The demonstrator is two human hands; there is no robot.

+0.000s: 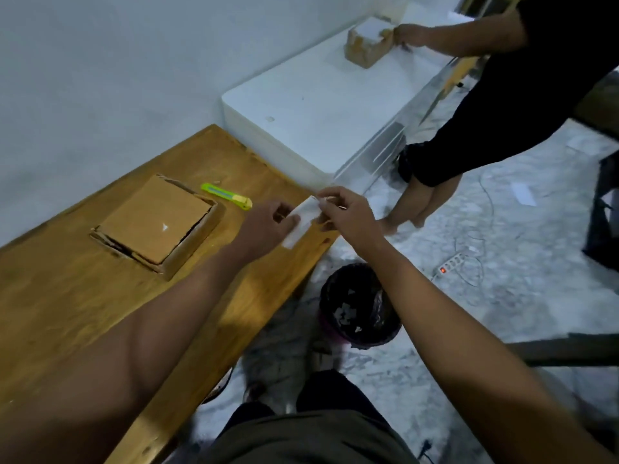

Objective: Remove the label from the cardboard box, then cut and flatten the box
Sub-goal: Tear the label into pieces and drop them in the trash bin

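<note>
Already off the box, the label (301,220) hangs in the air over the near right corner of the wooden table (67,296), pinched between both hands: the left hand (264,229) holds its lower end with thumb and curled fingers, the right hand (345,212) nips the upper end at about one o'clock from the left. It looks thin, limp and probably tacky on one side, so it should fold or crumple with no effort and may cling to the fingers; holding it by the edges seems wisest. Straight down at six o'clock from the hands stands a black bin (360,309) on the floor. The cardboard box (157,222) lies low on the table at nine o'clock from the hands, its top face bare but for a small white scrap. It appears light yet stiff, best steadied flat-handed on top while cutting the seams. A yellow-green utility knife (227,195) lies just beside it, at two o'clock from the box, untouched
</note>
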